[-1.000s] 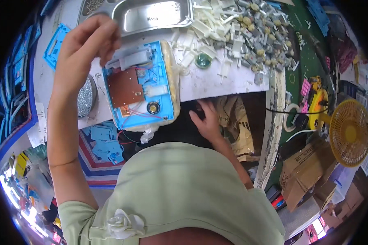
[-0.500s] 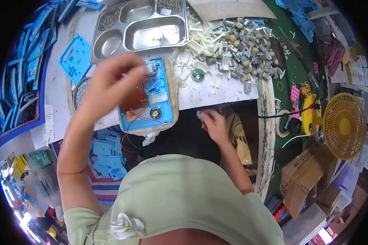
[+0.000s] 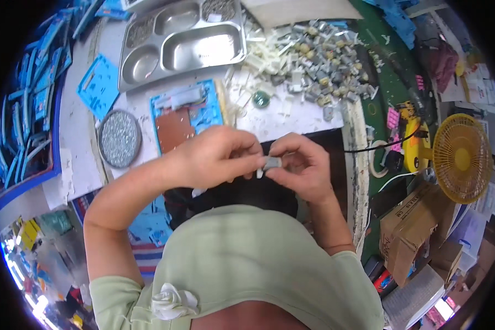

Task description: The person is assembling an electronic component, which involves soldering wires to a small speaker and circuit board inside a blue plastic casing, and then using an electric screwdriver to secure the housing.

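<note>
Stacked blue casings (image 3: 38,99) line the upper left of the frame I watch remotely; rightward, a blue panel (image 3: 98,86) lies loose, a round dish (image 3: 139,144) below it and a steel tray (image 3: 181,52) beyond. Near centre, an open blue case (image 3: 202,115) already carries a brown board (image 3: 173,129), its cover off; I judge the work partway along. The left hand (image 3: 214,159) pinches thumb and finger on a small grey part (image 3: 271,163) at mid-frame, outside the case, while the right hand (image 3: 308,168) closes its thumb and fingers on the other end. Many loose pieces (image 3: 319,66) remain at upper centre-right. The hands have room over the dark gap below the table edge; the case hems the left wrist, and a yellow fan (image 3: 461,158) bounds the far right.
</note>
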The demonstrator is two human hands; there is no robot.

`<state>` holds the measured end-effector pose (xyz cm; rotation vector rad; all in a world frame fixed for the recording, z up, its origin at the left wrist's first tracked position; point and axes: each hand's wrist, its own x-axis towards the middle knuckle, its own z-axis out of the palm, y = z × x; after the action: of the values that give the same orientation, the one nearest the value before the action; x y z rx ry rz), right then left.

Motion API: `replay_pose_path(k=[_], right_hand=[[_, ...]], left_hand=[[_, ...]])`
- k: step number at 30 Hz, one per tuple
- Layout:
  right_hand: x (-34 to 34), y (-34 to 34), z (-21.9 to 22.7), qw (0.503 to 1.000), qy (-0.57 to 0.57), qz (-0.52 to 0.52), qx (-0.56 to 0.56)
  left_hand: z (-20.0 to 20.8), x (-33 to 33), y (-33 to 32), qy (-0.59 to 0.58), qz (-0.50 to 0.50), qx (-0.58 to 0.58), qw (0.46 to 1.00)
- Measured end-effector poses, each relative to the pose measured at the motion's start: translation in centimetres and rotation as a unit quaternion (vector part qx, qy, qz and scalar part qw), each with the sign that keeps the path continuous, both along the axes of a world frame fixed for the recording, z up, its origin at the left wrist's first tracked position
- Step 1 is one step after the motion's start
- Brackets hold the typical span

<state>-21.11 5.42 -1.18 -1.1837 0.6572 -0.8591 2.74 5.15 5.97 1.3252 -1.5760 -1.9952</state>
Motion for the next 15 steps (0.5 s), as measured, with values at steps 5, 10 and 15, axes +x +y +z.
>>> replay_pose_path(k=[5, 10, 15], right_hand=[[1.8, -0.5, -0.3, 0.994, -0.032, 0.008, 0.101], [3.6, -0.1, -0.1, 0.982, -0.11, -0.005, 0.151], [2.2, -0.8, -0.3, 0.988, -0.053, -0.068, 0.126]], left_hand=[[-1.7, 0.9, 0.3, 0.026, 0.059, -0.112, 0.992], [-1.2, -0.5, 0.1, 0.034, 0.124, -0.13, 0.983], [-0.8, 0.8, -4.6, -0.093, 0.018, -0.309, 0.946]])
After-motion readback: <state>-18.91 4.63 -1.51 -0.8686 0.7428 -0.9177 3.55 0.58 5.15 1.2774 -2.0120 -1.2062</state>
